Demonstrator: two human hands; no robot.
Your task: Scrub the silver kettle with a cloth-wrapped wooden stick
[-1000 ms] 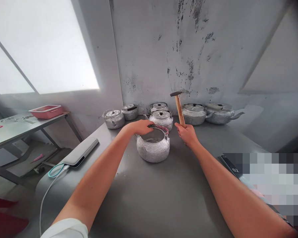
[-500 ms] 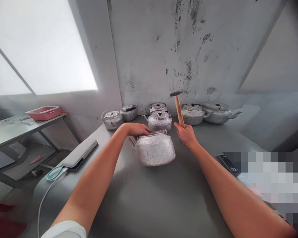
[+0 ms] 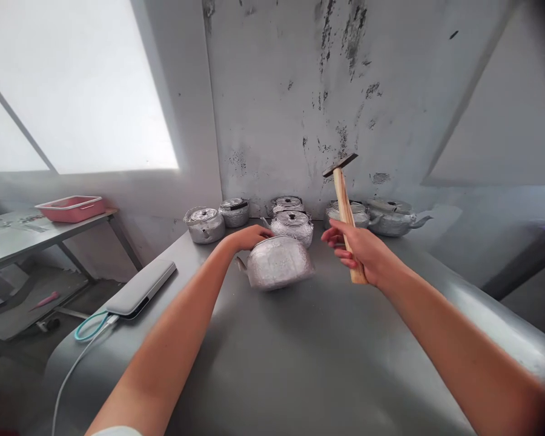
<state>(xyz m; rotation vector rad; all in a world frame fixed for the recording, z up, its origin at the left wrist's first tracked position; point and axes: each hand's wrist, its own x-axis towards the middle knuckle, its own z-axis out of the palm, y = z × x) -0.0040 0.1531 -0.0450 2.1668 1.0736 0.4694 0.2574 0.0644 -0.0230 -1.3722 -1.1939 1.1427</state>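
On table (image 3: pixel 290 363), six kettles (image 3: pixel 292 229) — left hand (image 3: pixel 252 237) gripping a seventh kettle (image 3: pixel 279 264), right hand (image 3: pixel 367 249) one hammer (image 3: pixel 342 195)

From my station I view a grey worktable (image 3: pixel 277 363) supporting six metal kettles (image 3: pixel 292 229) rearward and a cabled power bank (image 3: pixel 140 289) at left.

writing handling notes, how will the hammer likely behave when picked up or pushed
The hammer is probably rigid, given its straight wooden handle. It likely feels top-heavy, with its metal head at one end. That crosswise head should hinder rolling.
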